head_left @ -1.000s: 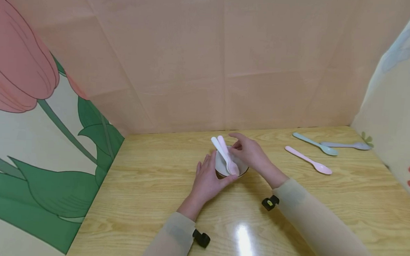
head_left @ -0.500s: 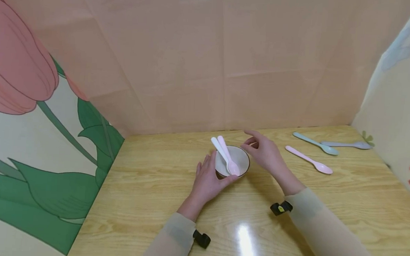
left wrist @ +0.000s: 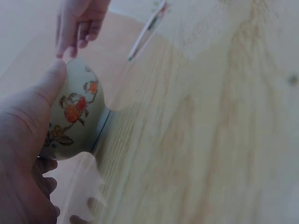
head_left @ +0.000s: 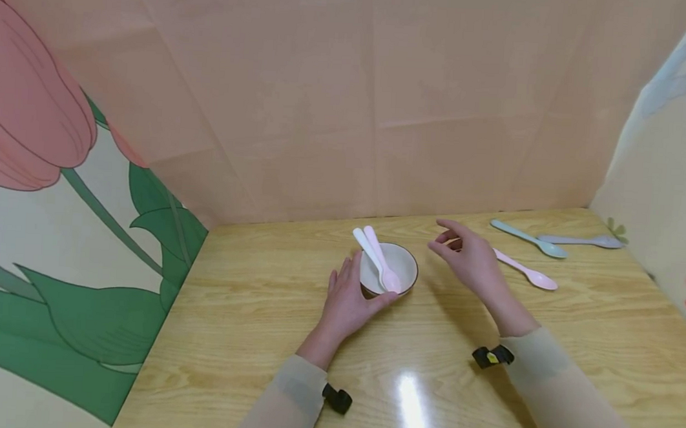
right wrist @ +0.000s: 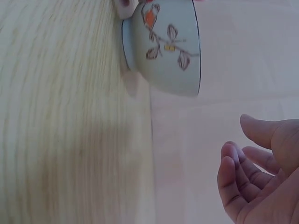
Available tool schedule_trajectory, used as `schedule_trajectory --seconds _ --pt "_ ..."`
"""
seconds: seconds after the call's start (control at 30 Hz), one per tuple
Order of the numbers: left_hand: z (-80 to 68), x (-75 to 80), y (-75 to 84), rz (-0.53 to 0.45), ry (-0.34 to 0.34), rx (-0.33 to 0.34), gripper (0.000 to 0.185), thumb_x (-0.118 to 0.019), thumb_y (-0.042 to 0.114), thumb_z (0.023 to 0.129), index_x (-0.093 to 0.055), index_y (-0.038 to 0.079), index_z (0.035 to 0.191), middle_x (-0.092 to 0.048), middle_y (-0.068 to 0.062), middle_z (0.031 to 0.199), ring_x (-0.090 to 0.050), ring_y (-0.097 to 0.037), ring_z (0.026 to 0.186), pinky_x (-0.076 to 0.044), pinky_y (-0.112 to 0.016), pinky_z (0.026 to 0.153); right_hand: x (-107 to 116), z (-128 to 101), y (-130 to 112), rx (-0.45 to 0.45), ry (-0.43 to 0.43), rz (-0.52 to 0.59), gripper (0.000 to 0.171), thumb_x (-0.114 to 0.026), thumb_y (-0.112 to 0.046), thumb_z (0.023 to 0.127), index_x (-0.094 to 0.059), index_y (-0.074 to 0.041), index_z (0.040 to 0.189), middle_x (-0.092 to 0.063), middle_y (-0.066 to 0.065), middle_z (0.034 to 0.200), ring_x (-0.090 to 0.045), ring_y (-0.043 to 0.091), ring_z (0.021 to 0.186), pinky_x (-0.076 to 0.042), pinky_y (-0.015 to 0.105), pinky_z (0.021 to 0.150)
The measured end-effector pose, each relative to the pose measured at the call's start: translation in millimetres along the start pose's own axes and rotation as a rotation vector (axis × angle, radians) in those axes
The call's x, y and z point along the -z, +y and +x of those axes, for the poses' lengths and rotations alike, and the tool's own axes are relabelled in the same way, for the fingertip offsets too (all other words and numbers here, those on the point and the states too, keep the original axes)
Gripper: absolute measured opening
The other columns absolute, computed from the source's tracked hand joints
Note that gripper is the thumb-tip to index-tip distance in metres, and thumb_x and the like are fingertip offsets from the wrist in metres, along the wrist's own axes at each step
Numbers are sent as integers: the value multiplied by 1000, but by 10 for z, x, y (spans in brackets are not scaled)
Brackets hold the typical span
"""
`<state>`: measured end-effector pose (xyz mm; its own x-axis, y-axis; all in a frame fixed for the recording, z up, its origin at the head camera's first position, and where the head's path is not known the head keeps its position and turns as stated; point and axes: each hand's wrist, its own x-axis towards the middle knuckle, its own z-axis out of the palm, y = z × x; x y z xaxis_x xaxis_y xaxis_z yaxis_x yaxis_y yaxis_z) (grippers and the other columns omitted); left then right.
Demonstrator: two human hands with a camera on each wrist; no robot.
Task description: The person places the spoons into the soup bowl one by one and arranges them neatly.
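Note:
My left hand (head_left: 350,301) holds a small bowl (head_left: 407,266), its thumb along the near side and its fingers round the left side. In the left wrist view the bowl (left wrist: 77,114) is pale, with painted red fruit and branches. Inside it lean a white spoon (head_left: 366,244) and a pink spoon (head_left: 392,281), handles up over the far left rim. To the right of the bowl, raised above the table, is my right hand (head_left: 469,259), fingers loosely curled around nothing. The right wrist view shows this hand (right wrist: 261,172) apart from the bowl (right wrist: 170,56).
On the wooden table (head_left: 244,319), a second pink spoon (head_left: 540,280) lies right of my right hand, its handle end hidden behind it. Farther back are a light blue-green spoon (head_left: 550,250) and a lavender utensil (head_left: 606,242). A peach backdrop (head_left: 296,108) rises behind the table.
My right hand has moved away from the spoons in the bowl, to the right toward the pink spoon on the table. The left hand and the bowl have stayed in place.

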<state>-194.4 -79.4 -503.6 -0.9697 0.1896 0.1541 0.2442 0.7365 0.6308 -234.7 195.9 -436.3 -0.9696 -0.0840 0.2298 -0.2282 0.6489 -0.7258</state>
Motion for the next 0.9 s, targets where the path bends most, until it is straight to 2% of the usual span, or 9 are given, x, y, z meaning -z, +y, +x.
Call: schedule_trajectory --seconds 0.4,0.67,0.9 --pt "1 1 -13 -2 4 0 123 -77 76 90 -19 11 176 -33 -14 178 -24 -37 166 -11 -59 134 224 -28 195 -26 11 -62 60 -74 -34 109 -57 -4 159 -74 16 121 -70 37 109 -52 41 80" --pt "8 2 -4 -6 -1 -2 123 -79 75 90 -19 11 176 -33 -14 178 -23 -36 166 -11 -59 134 388 -52 409 -20 22 -95 59 -72 -37 110 -58 -4 157 -75 17 122 -69 36 108 -51 43 79" --pt "6 -6 -9 1 0 1 124 -78 77 89 -19 11 176 -33 -14 178 -24 -36 166 -12 -60 134 496 -26 639 -71 3 -102 63 -69 -42 111 -56 -4 159 -72 22 130 -67 41 115 -51 46 81"
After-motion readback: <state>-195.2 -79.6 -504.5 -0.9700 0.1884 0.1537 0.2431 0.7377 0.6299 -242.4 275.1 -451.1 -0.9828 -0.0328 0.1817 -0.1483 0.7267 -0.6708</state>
